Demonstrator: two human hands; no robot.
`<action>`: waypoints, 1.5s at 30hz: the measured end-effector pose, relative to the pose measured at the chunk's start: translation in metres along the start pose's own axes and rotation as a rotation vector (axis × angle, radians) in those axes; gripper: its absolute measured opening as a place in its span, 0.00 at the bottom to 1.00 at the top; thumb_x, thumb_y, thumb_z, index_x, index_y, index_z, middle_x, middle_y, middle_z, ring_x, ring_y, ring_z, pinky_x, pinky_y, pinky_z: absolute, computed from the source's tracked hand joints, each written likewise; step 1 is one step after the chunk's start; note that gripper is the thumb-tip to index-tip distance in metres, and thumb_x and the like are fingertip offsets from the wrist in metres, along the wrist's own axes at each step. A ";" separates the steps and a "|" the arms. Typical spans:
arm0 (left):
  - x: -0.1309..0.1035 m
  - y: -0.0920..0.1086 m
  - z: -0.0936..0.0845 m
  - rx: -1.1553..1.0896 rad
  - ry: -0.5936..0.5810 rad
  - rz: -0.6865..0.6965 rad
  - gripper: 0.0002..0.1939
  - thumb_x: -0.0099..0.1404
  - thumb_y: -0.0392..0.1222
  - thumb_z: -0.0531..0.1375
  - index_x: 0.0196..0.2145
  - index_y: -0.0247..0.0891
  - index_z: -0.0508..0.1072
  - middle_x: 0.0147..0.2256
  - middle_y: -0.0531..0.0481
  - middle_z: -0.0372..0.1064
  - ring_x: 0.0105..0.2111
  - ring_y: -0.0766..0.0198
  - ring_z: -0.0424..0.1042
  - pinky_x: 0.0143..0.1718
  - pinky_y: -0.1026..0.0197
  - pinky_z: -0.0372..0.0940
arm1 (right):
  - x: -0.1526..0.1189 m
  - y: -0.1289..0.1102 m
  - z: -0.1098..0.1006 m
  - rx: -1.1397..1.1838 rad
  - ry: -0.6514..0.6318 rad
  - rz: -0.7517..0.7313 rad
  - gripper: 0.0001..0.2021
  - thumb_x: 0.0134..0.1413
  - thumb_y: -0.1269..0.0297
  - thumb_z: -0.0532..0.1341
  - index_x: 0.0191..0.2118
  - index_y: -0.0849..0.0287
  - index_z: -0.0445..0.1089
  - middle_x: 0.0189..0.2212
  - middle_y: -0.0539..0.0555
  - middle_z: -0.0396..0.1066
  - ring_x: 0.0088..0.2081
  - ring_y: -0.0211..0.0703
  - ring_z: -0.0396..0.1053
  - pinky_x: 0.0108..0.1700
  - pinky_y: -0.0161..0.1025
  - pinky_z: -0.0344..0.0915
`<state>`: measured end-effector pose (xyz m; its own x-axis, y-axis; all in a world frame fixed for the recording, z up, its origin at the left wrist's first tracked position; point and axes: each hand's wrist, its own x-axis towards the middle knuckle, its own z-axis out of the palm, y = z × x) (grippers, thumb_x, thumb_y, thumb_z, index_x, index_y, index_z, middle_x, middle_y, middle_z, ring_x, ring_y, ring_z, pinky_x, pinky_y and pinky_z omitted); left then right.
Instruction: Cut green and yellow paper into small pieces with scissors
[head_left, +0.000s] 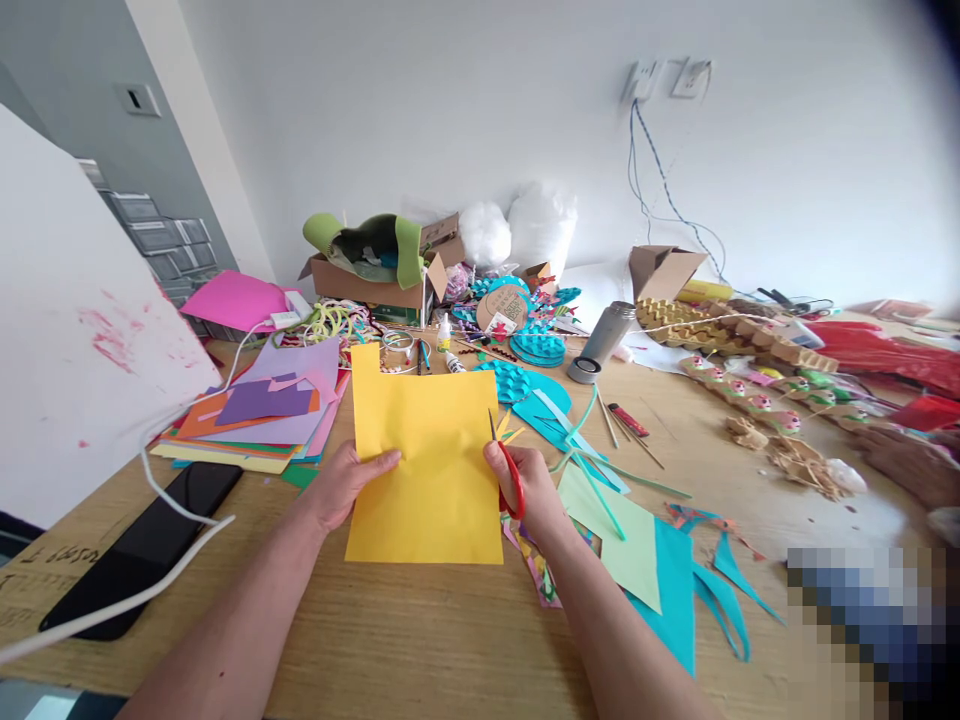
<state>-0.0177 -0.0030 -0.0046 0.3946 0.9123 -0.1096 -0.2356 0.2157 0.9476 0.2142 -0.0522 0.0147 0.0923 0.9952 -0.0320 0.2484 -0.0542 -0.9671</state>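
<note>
1. we hold the yellow sheet (427,510) over the table (360,650).
2. our left hand (346,485) clamps the sheet's left edge; our right hand (527,482), apart from it, grips the right edge and the red scissors (516,492).
3. left of the sheet, we see coloured papers (289,375) and a black phone (150,550).
4. right of the sheet lies pale green paper (626,545).

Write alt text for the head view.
Left hand and right hand hold up a yellow sheet with a stepped top edge; the right also holds red-handled scissors. On the cluttered wooden table: phone and colored paper stack at left; blue paper, gray bottle and egg cartons at right.
</note>
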 end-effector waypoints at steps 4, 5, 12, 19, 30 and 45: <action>-0.001 0.000 0.000 0.007 -0.024 -0.062 0.32 0.54 0.42 0.68 0.56 0.34 0.69 0.45 0.38 0.76 0.44 0.47 0.76 0.43 0.52 0.70 | 0.000 -0.001 -0.002 -0.003 0.012 -0.014 0.27 0.48 0.38 0.58 0.17 0.58 0.59 0.12 0.47 0.58 0.13 0.33 0.57 0.14 0.30 0.51; -0.001 0.000 0.000 0.006 -0.024 -0.074 0.31 0.54 0.43 0.68 0.55 0.33 0.70 0.45 0.38 0.76 0.44 0.48 0.76 0.43 0.52 0.70 | 0.000 -0.001 -0.002 -0.006 0.013 -0.016 0.27 0.48 0.38 0.58 0.17 0.58 0.59 0.12 0.47 0.58 0.13 0.33 0.57 0.15 0.30 0.51; 0.001 0.000 0.000 0.000 0.000 -0.016 0.34 0.54 0.43 0.68 0.57 0.34 0.67 0.46 0.38 0.76 0.45 0.46 0.75 0.45 0.50 0.70 | 0.001 0.002 -0.001 -0.025 0.003 -0.031 0.26 0.48 0.40 0.60 0.17 0.59 0.59 0.10 0.47 0.58 0.13 0.34 0.57 0.15 0.30 0.50; 0.000 0.002 0.001 0.020 -0.007 -0.086 0.29 0.52 0.44 0.69 0.51 0.34 0.73 0.45 0.38 0.76 0.44 0.46 0.75 0.47 0.49 0.68 | -0.001 -0.001 -0.003 -0.037 0.017 -0.004 0.26 0.49 0.41 0.59 0.18 0.59 0.60 0.12 0.47 0.59 0.14 0.34 0.57 0.15 0.31 0.51; -0.001 0.003 0.002 0.027 -0.017 -0.081 0.29 0.52 0.45 0.69 0.51 0.34 0.73 0.46 0.38 0.76 0.44 0.46 0.75 0.47 0.49 0.68 | -0.001 -0.004 -0.005 -0.058 0.021 0.019 0.25 0.48 0.40 0.59 0.18 0.58 0.60 0.12 0.48 0.59 0.14 0.35 0.59 0.15 0.31 0.52; -0.003 0.001 0.001 0.050 -0.032 -0.099 0.27 0.52 0.45 0.69 0.50 0.34 0.75 0.46 0.37 0.76 0.45 0.44 0.75 0.48 0.47 0.68 | 0.001 0.003 -0.003 -0.103 0.067 -0.085 0.27 0.52 0.39 0.55 0.17 0.58 0.55 0.11 0.47 0.53 0.15 0.32 0.50 0.17 0.32 0.44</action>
<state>-0.0181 -0.0056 -0.0032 0.4419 0.8756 -0.1949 -0.1500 0.2864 0.9463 0.2182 -0.0518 0.0125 0.1297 0.9891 0.0692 0.3558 0.0187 -0.9344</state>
